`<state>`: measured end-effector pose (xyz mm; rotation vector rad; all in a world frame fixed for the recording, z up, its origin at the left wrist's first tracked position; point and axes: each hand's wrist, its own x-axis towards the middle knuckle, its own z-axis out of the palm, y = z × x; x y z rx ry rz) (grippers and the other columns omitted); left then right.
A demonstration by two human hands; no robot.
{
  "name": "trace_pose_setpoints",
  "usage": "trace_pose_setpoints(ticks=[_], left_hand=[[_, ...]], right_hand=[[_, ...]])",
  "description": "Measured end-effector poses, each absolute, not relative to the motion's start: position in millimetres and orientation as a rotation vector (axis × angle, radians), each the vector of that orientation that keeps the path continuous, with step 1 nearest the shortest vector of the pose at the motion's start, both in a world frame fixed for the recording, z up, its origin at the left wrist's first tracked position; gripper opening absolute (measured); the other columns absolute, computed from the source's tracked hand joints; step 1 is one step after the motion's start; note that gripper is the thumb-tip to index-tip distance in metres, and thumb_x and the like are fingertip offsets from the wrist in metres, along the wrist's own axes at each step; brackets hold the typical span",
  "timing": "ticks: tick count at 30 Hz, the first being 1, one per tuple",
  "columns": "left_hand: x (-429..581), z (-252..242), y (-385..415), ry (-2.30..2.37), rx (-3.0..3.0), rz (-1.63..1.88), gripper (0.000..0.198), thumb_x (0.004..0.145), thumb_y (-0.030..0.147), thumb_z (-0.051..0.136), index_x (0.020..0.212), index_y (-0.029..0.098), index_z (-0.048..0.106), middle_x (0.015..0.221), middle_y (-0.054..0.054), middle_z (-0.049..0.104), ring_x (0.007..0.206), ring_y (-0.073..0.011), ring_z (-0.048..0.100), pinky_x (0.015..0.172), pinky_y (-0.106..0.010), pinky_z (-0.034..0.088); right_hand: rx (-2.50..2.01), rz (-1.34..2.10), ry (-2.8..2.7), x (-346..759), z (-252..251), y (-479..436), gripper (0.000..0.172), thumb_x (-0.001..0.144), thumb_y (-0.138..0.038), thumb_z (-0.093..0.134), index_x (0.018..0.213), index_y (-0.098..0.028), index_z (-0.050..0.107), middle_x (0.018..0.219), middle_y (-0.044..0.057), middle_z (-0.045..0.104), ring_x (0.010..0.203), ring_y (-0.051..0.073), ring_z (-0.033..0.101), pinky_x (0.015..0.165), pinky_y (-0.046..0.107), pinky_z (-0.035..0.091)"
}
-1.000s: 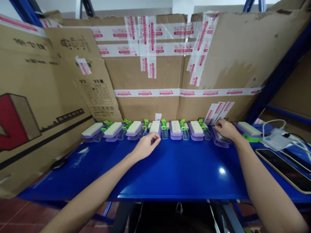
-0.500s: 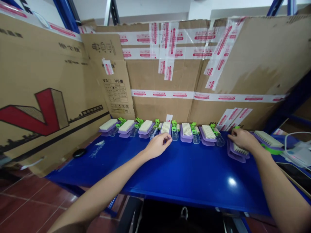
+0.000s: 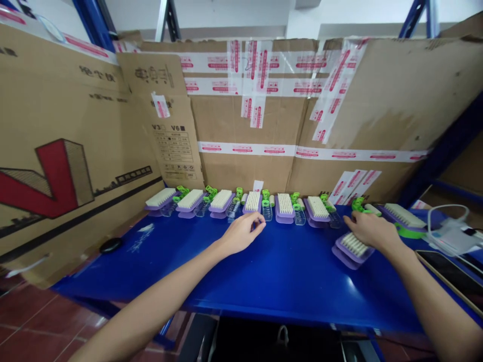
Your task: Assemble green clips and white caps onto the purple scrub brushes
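A row of purple brushes with cream bristles (image 3: 253, 201) lines the back of the blue table (image 3: 264, 271), with small clear bottles with green caps (image 3: 266, 208) between them. My right hand (image 3: 372, 231) is closed on one purple brush (image 3: 352, 247), which lies nearer to me than the row. My left hand (image 3: 241, 234) rests on the table just in front of the row's middle brush, its fingers curled and pinched together; I cannot make out anything in them.
Taped cardboard sheets (image 3: 264, 115) wall the table at the back and left. A phone (image 3: 453, 276), a white charger with cables (image 3: 449, 234) and a further brush (image 3: 403, 216) lie at the right. A black disc (image 3: 110, 245) sits at the left.
My right hand has pulled one purple brush out of the row towards me. My left hand has barely moved. The camera has turned a little to the left.
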<state>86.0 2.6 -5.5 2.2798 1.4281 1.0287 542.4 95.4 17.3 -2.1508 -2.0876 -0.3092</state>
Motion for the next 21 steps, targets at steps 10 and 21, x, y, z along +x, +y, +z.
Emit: trace_pose_setpoints(ticks=[10, 21], left_hand=[[94, 0, -8, 1.301, 2.289, 1.007, 0.021, 0.114, 0.043, 0.062, 0.114, 0.027, 0.074, 0.104, -0.004, 0.081, 0.091, -0.0238, 0.074, 0.087, -0.039, 0.057], [102, 3, -26, 1.132, 2.391, 0.805, 0.088, 0.086, 0.075, 0.094, 0.153, 0.029, 0.062, 0.144, -0.015, 0.069, 0.123, -0.0356, 0.073, 0.109, -0.056, 0.062]], right_hand=[[-2.031, -0.259, -2.224, 483, 20, 59, 0.049, 0.115, -0.057, 0.048, 0.11, -0.022, 0.082, 0.106, 0.028, 0.084, 0.103, 0.05, 0.086, 0.09, 0.062, 0.065], [-1.672, 0.019, -2.381, 387, 17, 54, 0.033, 0.115, -0.036, 0.053, 0.109, -0.018, 0.081, 0.1, 0.022, 0.085, 0.093, 0.036, 0.083, 0.085, 0.045, 0.059]])
